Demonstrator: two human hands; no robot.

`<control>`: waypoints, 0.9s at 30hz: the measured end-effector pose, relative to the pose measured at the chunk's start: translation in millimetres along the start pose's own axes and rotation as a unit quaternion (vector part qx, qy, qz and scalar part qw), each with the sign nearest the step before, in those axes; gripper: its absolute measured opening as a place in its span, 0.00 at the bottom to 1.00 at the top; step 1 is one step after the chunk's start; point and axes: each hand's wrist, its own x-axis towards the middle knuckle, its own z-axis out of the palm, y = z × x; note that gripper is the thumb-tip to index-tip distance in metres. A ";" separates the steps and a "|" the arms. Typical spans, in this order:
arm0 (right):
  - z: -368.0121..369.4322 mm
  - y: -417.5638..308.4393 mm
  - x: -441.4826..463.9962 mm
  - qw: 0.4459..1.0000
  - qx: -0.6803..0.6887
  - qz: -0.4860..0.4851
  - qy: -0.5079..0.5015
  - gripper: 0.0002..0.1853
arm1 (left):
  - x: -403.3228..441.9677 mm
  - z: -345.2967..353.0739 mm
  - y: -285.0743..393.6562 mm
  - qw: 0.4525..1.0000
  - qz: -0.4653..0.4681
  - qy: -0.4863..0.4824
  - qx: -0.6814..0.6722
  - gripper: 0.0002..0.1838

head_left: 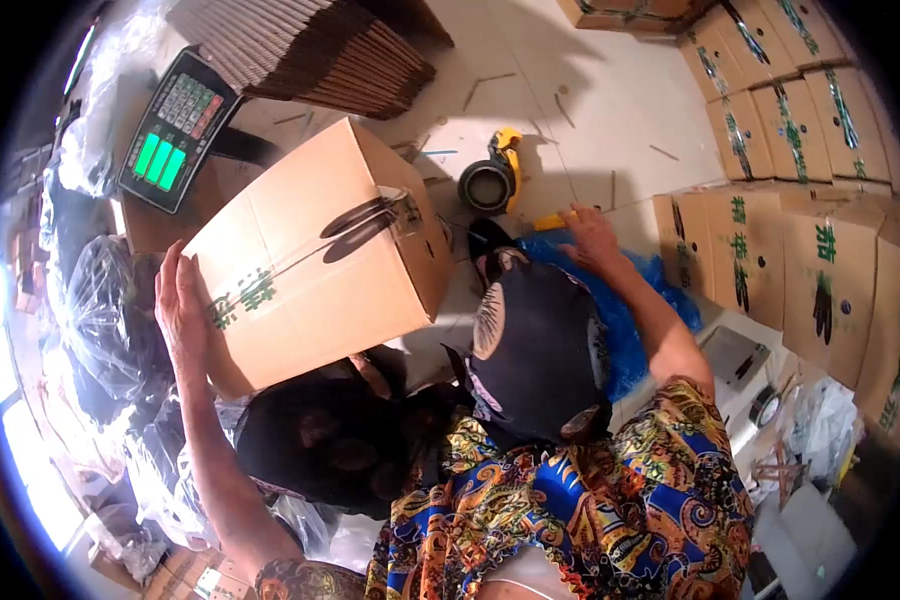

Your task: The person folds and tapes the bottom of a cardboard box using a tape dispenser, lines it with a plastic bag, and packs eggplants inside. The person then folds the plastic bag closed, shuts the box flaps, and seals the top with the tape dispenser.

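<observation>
A large cardboard box [300, 260] with green lettering and a taped seam stands tilted at the left of centre. My left hand [182, 305] lies against its left side, fingers stretched along the cardboard. To the right of the box, my right hand [592, 240] is raised with its fingers apart, near a yellow handle [552, 221] on the blue plastic; I cannot see it gripping anything. Beyond that hand, a yellow tape dispenser with a dark roll [488, 186] rests on the floor. A scale display [175, 130] with green lit digits is behind the box.
Flattened cardboard [300, 50] is stacked at the top. Packed boxes [740, 240] line the right side. Blue plastic [625, 340] lies beside my right knee. Clear plastic bags [115, 320] crowd the left, and more bags [820, 420] lie at the lower right.
</observation>
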 end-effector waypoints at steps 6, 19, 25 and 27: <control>7.4 -0.9 -11.2 0.946 -0.059 0.072 -0.311 0.22 | 1.0 -10.9 -21.2 0.996 -0.043 0.005 -0.084 0.24; 77.7 -30.8 148.4 0.954 0.119 0.273 -0.036 0.23 | -1.7 -17.5 -43.6 0.986 -0.087 0.000 -0.141 0.23; 1.7 23.0 158.3 0.949 0.026 0.310 -0.056 0.27 | -1.6 -24.6 -55.4 0.989 -0.103 0.002 -0.109 0.26; -31.2 -7.1 161.0 0.975 0.021 0.222 0.012 0.30 | -1.3 -25.7 -47.7 0.991 -0.110 -0.004 -0.082 0.26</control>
